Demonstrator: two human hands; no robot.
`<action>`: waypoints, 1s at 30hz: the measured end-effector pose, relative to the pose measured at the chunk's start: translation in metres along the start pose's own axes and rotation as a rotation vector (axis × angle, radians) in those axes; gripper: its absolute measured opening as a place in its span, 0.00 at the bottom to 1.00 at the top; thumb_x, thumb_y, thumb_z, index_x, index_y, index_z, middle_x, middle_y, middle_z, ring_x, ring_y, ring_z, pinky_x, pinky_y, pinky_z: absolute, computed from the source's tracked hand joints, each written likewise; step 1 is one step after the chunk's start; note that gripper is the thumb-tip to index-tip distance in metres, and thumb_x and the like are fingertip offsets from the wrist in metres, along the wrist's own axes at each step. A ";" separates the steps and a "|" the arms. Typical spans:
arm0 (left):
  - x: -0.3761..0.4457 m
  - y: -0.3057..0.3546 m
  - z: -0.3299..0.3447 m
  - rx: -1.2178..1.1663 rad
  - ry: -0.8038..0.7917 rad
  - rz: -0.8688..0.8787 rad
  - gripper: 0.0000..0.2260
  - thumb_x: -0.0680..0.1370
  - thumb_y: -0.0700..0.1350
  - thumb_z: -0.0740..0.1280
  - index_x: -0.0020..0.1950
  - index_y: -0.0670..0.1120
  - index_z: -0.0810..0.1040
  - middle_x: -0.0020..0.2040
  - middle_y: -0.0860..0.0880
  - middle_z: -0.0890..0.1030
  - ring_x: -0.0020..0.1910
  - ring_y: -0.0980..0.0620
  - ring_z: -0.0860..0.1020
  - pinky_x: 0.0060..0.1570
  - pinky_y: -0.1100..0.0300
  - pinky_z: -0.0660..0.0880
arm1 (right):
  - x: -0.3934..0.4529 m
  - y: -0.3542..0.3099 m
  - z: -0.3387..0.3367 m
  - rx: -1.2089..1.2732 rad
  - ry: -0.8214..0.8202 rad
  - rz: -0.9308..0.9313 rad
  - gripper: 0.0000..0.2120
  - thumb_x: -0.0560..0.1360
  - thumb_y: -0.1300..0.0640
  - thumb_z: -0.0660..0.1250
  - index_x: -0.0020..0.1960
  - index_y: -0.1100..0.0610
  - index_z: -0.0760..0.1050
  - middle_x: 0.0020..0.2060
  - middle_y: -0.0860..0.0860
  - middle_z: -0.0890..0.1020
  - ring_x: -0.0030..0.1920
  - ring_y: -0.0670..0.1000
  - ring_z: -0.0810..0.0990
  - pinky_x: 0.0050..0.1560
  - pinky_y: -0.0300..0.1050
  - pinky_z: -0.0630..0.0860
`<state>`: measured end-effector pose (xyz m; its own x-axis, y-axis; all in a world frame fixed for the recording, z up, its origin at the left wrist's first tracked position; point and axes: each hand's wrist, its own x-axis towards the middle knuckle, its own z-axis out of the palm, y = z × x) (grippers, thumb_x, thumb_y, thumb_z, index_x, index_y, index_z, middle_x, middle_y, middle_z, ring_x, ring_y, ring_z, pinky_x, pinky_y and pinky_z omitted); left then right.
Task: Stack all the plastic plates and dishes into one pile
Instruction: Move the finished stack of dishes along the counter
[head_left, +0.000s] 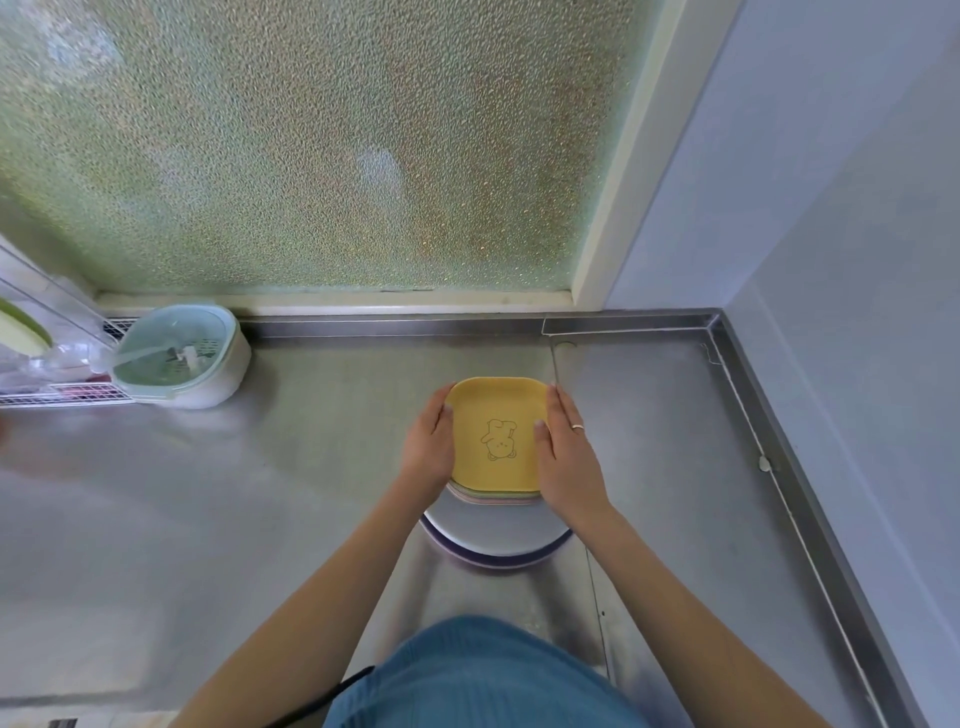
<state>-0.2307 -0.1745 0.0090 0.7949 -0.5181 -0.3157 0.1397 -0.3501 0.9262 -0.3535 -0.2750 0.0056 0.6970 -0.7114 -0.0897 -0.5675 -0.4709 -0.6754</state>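
A yellow square dish (496, 434) with a bear drawing tops a pile of several pastel square dishes (493, 500). That pile rests on larger round plates (493, 540), white over purple, on the steel counter. My left hand (428, 449) presses the pile's left side and my right hand (566, 457), with a ring, presses its right side. Both hands clasp the square dishes between them.
The steel counter (234, 493) has raised edges at the back and right. A pale green lidded strainer basket (182, 356) stands at the back left beside a wire rack (47, 395) with clear items. Frosted glass rises behind; a wall stands at right.
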 end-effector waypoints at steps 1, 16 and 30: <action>-0.001 -0.001 0.000 0.000 0.004 0.003 0.16 0.82 0.45 0.52 0.66 0.52 0.72 0.46 0.58 0.77 0.46 0.56 0.76 0.46 0.59 0.75 | -0.001 0.000 0.001 0.005 0.000 0.004 0.25 0.81 0.50 0.48 0.76 0.52 0.48 0.76 0.45 0.51 0.73 0.49 0.59 0.70 0.52 0.64; -0.017 -0.045 -0.024 0.049 -0.032 -0.208 0.20 0.81 0.47 0.58 0.73 0.47 0.63 0.67 0.46 0.73 0.58 0.49 0.72 0.55 0.56 0.69 | -0.018 0.052 0.007 0.549 -0.044 0.514 0.25 0.81 0.45 0.44 0.76 0.51 0.47 0.76 0.49 0.54 0.74 0.51 0.55 0.74 0.49 0.54; -0.001 -0.064 -0.071 -0.108 0.060 -0.314 0.19 0.79 0.50 0.62 0.70 0.52 0.66 0.59 0.49 0.76 0.57 0.47 0.75 0.56 0.51 0.73 | 0.003 0.011 0.047 0.591 -0.075 0.534 0.23 0.82 0.48 0.44 0.76 0.49 0.49 0.75 0.48 0.56 0.73 0.51 0.58 0.71 0.47 0.57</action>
<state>-0.1984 -0.0964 -0.0357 0.7357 -0.3503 -0.5797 0.4425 -0.3993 0.8030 -0.3368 -0.2576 -0.0364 0.4363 -0.7157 -0.5454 -0.5217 0.2927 -0.8014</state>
